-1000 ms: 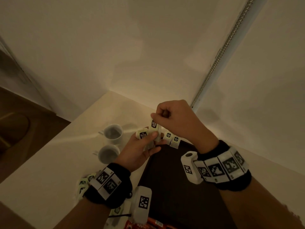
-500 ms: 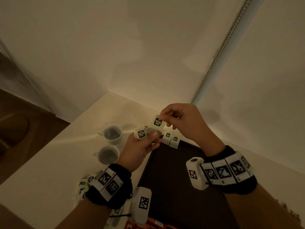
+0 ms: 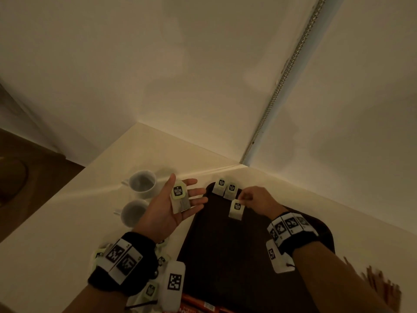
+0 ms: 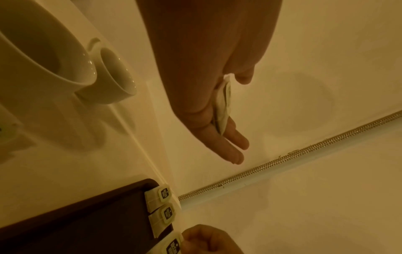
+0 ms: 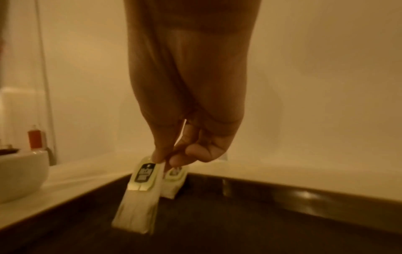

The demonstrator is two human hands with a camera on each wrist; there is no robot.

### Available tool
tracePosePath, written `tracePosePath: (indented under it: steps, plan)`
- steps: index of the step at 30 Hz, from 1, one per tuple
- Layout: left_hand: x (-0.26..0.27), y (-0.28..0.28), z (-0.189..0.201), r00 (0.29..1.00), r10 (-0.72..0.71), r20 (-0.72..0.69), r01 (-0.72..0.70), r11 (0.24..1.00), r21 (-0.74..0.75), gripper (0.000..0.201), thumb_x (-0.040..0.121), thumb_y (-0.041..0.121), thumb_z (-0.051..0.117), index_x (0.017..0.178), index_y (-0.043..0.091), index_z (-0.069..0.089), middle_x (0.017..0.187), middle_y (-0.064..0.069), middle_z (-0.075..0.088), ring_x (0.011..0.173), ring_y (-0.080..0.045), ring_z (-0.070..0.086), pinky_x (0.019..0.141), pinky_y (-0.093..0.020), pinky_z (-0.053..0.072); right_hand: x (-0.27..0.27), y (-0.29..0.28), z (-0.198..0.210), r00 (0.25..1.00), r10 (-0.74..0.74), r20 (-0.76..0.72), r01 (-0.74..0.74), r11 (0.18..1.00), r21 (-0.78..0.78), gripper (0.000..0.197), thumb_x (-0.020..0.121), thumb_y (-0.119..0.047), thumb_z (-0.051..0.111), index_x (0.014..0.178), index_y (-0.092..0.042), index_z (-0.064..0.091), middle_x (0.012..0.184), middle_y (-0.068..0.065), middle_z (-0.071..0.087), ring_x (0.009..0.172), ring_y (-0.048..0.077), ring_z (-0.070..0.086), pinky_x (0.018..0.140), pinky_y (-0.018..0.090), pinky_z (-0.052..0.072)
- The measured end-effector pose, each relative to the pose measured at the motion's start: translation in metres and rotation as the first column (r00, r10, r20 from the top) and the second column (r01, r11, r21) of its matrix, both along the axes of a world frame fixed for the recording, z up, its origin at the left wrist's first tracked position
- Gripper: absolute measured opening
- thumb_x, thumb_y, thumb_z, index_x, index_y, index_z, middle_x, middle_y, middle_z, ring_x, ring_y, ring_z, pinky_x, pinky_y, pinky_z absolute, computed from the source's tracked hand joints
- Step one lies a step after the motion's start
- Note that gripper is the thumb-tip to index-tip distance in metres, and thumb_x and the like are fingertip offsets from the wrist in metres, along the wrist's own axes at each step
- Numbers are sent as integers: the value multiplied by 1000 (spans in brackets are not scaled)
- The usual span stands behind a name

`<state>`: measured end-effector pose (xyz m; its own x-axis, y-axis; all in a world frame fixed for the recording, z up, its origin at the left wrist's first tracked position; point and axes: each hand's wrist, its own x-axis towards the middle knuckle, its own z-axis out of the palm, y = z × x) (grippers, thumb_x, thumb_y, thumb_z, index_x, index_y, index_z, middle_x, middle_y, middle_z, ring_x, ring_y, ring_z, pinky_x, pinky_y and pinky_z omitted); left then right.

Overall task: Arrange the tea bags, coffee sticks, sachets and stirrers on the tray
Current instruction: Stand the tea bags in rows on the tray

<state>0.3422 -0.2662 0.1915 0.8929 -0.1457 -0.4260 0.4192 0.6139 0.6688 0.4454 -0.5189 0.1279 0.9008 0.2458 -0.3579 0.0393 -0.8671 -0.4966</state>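
Over the dark tray on the pale counter, the right hand pinches the top of a tea bag between thumb and fingers, its lower end at the tray floor; two more tea bags lean side by side against the tray's far rim; just left of the tray the left hand is held palm up, fingers spread and straight, another tea bag lying loose across them; two white cups stand beside that hand; further tea bags lie on the counter under the left wrist.
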Motion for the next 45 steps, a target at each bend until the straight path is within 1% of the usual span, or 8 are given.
tracePosePath:
  steps: [7, 18, 23, 26, 30, 34, 39, 45]
  plan:
    - [3, 1, -6, 1000, -26, -3, 26, 999, 24, 56, 88, 54, 35, 113, 10, 60, 103, -16, 71, 90, -28, 70, 77, -34, 59, 23, -12, -32, 967, -191, 166, 193, 981, 5, 9, 82, -8, 68, 89, -7, 73, 96, 9, 71, 88, 18, 64, 83, 25, 48]
    - [7, 2, -8, 999, -30, -11, 31, 998, 54, 61, 94, 55, 25, 115, 9, 59, 105, -17, 71, 92, -30, 70, 79, -36, 57, 48, -13, -53, 942, -280, 186, 283, 959, 7, 11, 83, -6, 65, 91, -5, 73, 101, 10, 70, 96, 24, 63, 89, 30, 47]
    - [11, 3, -7, 999, -34, -31, 35, 998, 43, 68, 92, 62, 21, 117, 10, 58, 106, -19, 70, 90, -31, 70, 77, -37, 58, 44, -10, -43, 920, -334, 207, 333, 942, 41, 14, 84, -13, 65, 96, -9, 70, 100, 9, 68, 94, 22, 62, 82, 27, 45]
    - [15, 1, -4, 997, -66, -37, 67, 997, 45, 74, 90, 67, 18, 122, 12, 55, 110, -22, 68, 92, -31, 69, 78, -38, 57, 31, 17, 0, 919, -279, 280, 204, 941, 270, 16, 87, -22, 64, 100, -14, 68, 90, -2, 63, 77, 5, 56, 74, 20, 40]
    - [20, -6, 2, 990, -139, -1, 139, 987, 77, 81, 88, 71, 13, 127, 13, 54, 115, -20, 67, 104, -32, 66, 85, -38, 54, -5, 70, 77, 936, 66, 347, -247, 824, 510, 14, 85, -17, 68, 99, -12, 70, 88, -15, 60, 79, -10, 53, 68, 5, 37]
    - [18, -12, 14, 983, -154, 96, 142, 982, 125, 74, 85, 69, 24, 124, 15, 58, 118, -14, 67, 114, -30, 61, 91, -37, 53, -23, 97, 114, 859, 248, 447, -453, 776, 439, 11, 80, -24, 71, 86, -15, 71, 85, -4, 64, 83, 9, 57, 76, 24, 46]
    - [11, -7, 15, 914, 11, 406, -141, 946, 292, 28, 76, 48, 68, 98, 32, 71, 109, 2, 69, 108, -18, 63, 93, -33, 49, -28, 98, 148, 752, 274, 599, -503, 826, 254, 10, 84, -27, 67, 83, -17, 69, 80, -3, 65, 75, 14, 57, 72, 31, 47]
    - [4, -3, 25, 881, 23, 473, -200, 924, 327, 13, 82, 30, 64, 85, 27, 76, 92, -1, 72, 94, -20, 65, 89, -36, 50, -42, 102, 172, 689, 365, 626, -459, 888, -14, 25, 86, -44, 61, 77, -21, 63, 78, -7, 58, 76, 11, 49, 71, 32, 43]
